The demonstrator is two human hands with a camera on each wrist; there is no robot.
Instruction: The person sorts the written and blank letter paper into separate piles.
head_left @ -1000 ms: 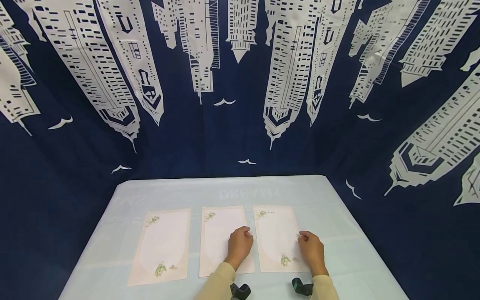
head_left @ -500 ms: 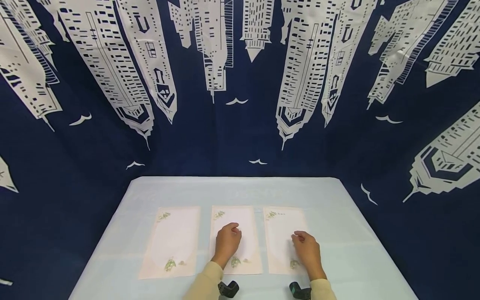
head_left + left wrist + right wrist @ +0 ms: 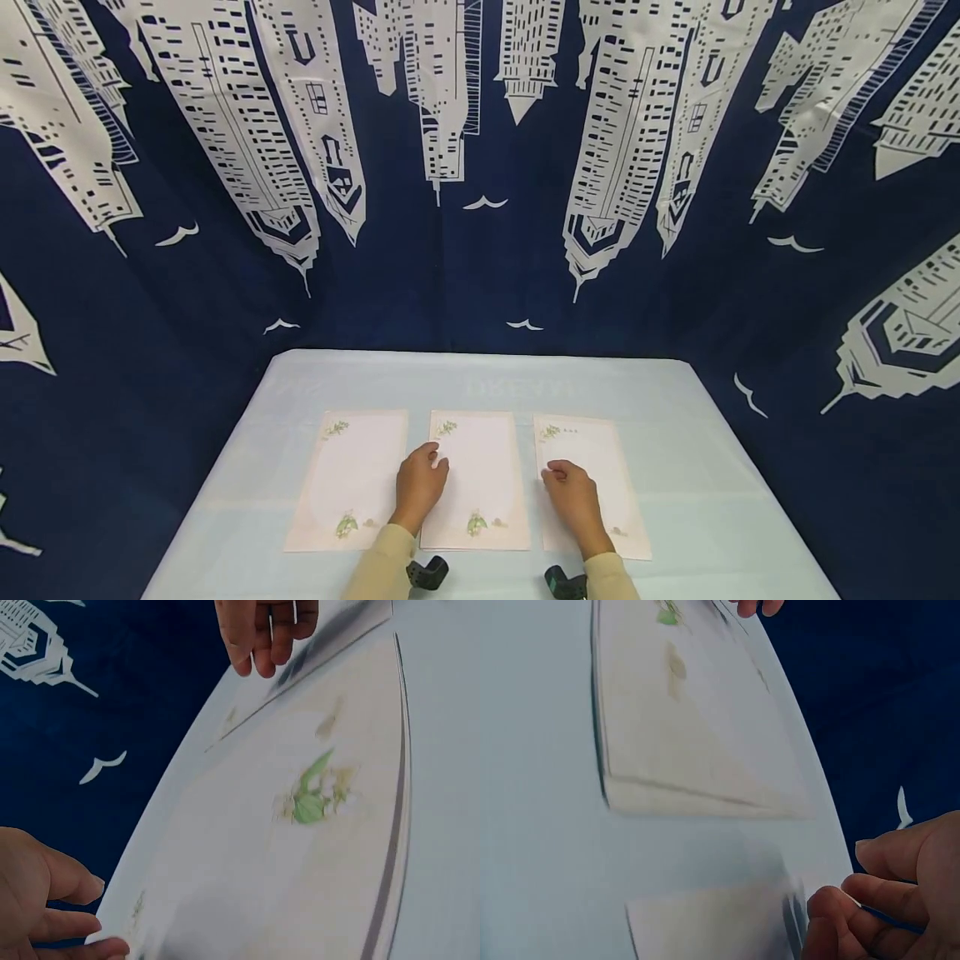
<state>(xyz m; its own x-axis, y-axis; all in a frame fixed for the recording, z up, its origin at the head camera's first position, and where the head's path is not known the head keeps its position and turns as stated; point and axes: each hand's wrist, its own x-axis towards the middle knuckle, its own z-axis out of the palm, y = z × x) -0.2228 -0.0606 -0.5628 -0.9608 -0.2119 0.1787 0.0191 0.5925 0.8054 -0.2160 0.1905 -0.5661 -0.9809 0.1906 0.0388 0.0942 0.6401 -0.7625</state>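
Paper sheets [image 3: 483, 479], three pale pink-bordered ones with green plant prints, lie in a row across your table. Nearest to you: two cream sleeves [image 3: 378, 568], and beside the wrists two black devices [image 3: 427, 573]. Next, your hands, well apart from each other. Your left hand [image 3: 420, 490] is over the left edge of the middle sheet, fingers loosely bent, thumb parted from them, nothing in its grasp. Your right hand [image 3: 576, 505] is over the left part of the right sheet [image 3: 611, 479], fingers bent further, nothing seen between them and the thumb. Contact with paper: cannot tell for either hand. The left sheet [image 3: 352, 475] lies left of your left hand. Wrist views show layered edges on the middle sheet. Beyond the sheets, the pale tabletop [image 3: 697, 467] runs to a dark blue backdrop [image 3: 442, 292], printed with upside-down white buildings and white birds.
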